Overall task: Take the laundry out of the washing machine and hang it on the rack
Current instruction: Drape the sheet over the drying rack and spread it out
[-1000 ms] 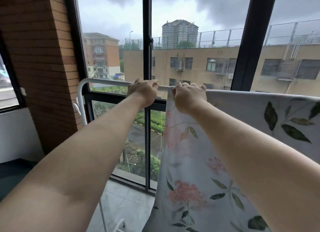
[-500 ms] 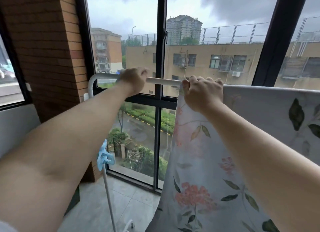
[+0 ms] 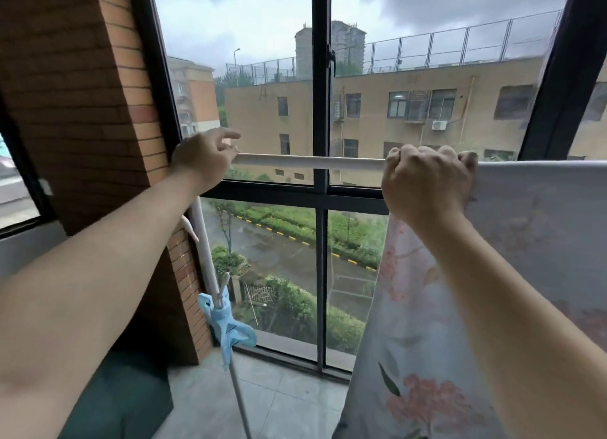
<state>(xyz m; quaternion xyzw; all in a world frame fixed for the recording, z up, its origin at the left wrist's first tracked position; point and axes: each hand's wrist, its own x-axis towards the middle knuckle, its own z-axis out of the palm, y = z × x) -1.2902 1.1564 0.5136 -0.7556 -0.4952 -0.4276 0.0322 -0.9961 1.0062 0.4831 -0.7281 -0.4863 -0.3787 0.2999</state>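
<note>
Laundry (image 3: 423,356), one pale floral sheet, hangs over the rack's white top rail (image 3: 308,162) and falls away below and to the right of my right grip (image 3: 427,182). That grip is clamped on the sheet's left edge just where it folds over the rail, knuckles toward me. From there the top fold runs level along the rail to the right, while the left edge slants down toward the tiled floor (image 3: 279,402).

Between my two grips lies a bare stretch of rail, the only free length I see. My left grip (image 3: 203,158) sits at the rail's left corner, fingers apart and loose, forefinger stretched out, holding nothing. I cannot tell whether it touches the rail.

Below it the rack's upright (image 3: 205,251) drops beside a brick pillar (image 3: 98,110), with a blue clip (image 3: 230,327) fastened on it. The dark window frame (image 3: 321,110) stands just beyond the rail.
</note>
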